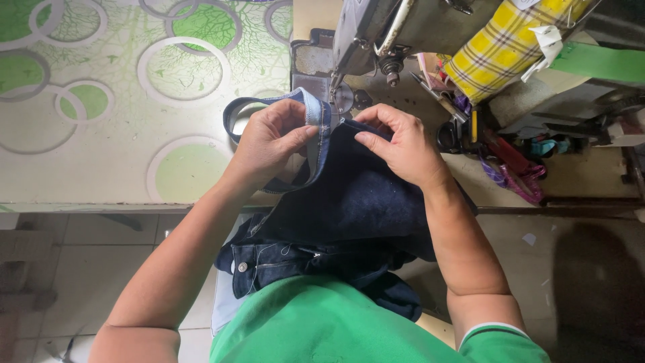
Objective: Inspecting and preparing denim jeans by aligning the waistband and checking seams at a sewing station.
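Green-and-white ringed tablecloth [101,101] covers the work table, and one grey sewing machine [396,30] stands at its far edge, beyond both sets of fingertips. One pair of dark blue jeans [349,202] runs from the machine's needle area down across the table edge into the person's lap, where a single metal button shows on the waistband. One loose denim band [269,107], paler on its inner face, loops out past the left fingers toward the tablecloth. The left hand [272,138] comes in from the lower left with the wrist bent, thumb and fingers pinched together on the band's stitched edge. The right hand [400,144] reaches in from the right, knuckles up, its thumb and forefinger clamped on the dark fold of the jeans just beside the left fingertips. One yellow plaid cloth [504,44] lies on the machine, well apart to the right of the right fingers.
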